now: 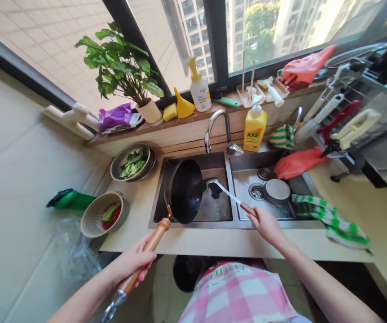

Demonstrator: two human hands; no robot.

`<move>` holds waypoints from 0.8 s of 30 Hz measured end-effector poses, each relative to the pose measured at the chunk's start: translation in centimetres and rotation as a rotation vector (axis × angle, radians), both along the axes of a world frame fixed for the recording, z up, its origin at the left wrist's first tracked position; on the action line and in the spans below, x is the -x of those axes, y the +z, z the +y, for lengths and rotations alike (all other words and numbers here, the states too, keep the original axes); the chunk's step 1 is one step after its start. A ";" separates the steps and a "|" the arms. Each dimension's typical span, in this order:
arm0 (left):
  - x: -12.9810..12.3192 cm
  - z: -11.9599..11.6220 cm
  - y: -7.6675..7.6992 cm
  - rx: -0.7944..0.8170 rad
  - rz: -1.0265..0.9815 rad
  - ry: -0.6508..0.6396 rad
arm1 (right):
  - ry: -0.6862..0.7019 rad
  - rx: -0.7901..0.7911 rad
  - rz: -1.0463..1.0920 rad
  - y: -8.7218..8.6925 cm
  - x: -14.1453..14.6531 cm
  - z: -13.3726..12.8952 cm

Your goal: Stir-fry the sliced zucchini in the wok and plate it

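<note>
A black wok (pixel 186 190) is held tilted up on its side inside the left basin of a steel double sink (pixel 193 215). Its wooden handle (pixel 156 237) is clenched by the left hand (pixel 134 260) at 6 o'clock, over the front of the tabletop (pixel 213 242), apparently so that the wok's inner face is turned toward the right hand (pixel 267 226). That hand grasps the wooden grip of a metal spatula (pixel 230 195), whose blade is reached in at the wok's rim. Around the wok, a tap (pixel 215 130) stands at 12 o'clock and an AXE dish-soap bottle (pixel 254 128) at 1 o'clock. A round dish (pixel 277 190) lies in the right basin at 3 o'clock, near its drain. A steel bowl of sliced greens (pixel 133 163) is set at 10 o'clock and a colander (pixel 102 215) at 9 o'clock, both seemingly kept within reach.
</note>
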State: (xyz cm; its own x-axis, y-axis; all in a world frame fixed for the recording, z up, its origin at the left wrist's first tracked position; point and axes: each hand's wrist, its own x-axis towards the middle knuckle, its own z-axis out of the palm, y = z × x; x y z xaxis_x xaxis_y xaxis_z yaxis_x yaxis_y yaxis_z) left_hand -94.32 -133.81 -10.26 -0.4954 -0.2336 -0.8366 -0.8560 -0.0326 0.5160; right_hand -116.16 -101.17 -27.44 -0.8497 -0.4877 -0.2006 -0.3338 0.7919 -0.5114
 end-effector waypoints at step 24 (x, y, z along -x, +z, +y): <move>-14.2 5.5 -8.6 0.514 0.313 -0.302 | -0.421 0.238 0.115 -3.1 -20.5 -0.2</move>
State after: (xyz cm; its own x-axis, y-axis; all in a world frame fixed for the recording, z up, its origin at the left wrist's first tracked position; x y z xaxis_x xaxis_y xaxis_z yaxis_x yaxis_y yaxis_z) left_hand -80.07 -128.26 -18.91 -0.8029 -0.3767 -0.4619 -0.5961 0.5014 0.6271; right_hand -95.66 -101.36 -30.55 -0.9928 -0.1184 -0.0183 -0.0754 0.7356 -0.6732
